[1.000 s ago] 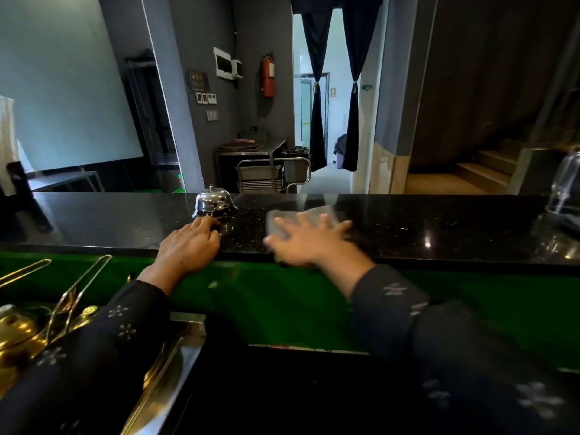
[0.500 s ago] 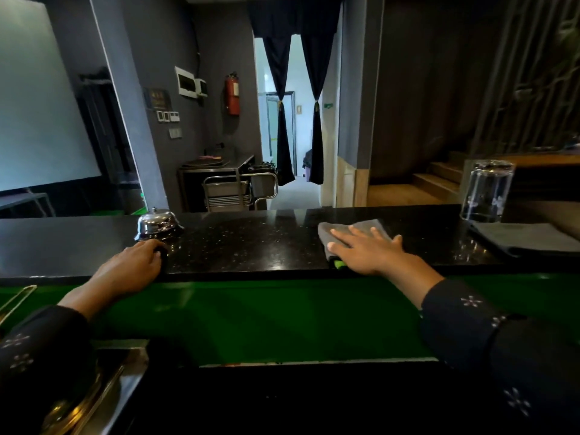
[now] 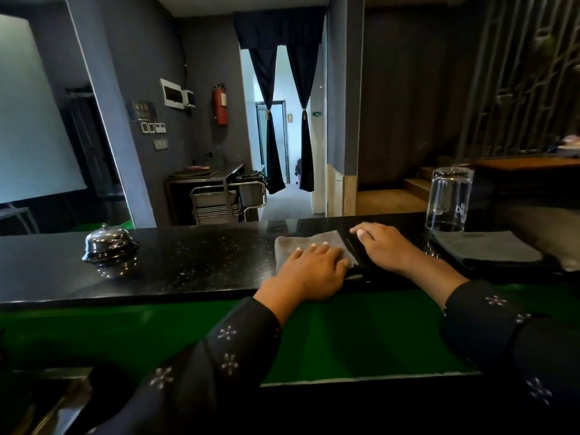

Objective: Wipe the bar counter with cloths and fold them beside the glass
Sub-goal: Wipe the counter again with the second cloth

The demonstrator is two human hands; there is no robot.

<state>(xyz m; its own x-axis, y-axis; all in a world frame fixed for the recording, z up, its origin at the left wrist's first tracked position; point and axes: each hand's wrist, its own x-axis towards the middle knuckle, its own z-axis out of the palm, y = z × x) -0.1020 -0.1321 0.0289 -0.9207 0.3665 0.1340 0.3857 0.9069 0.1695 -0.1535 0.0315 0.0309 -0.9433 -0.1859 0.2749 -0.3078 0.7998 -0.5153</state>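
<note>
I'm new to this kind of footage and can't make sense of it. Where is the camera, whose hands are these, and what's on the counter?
There is no machine here. A person wears a wide-angle camera on the head, so you look forward and down along their own dark sleeves, and straight lines look bent. The black bar counter runs across the picture. The left hand lies flat on a grey cloth spread on the counter. The right hand rests at that cloth's right edge, where a dark strip shows; whether it has a grip on the cloth or just presses is hard to tell. To the right stands a clear glass, upside down, and beside it lies another folded cloth. At far left sits a shiny service bell.
</note>
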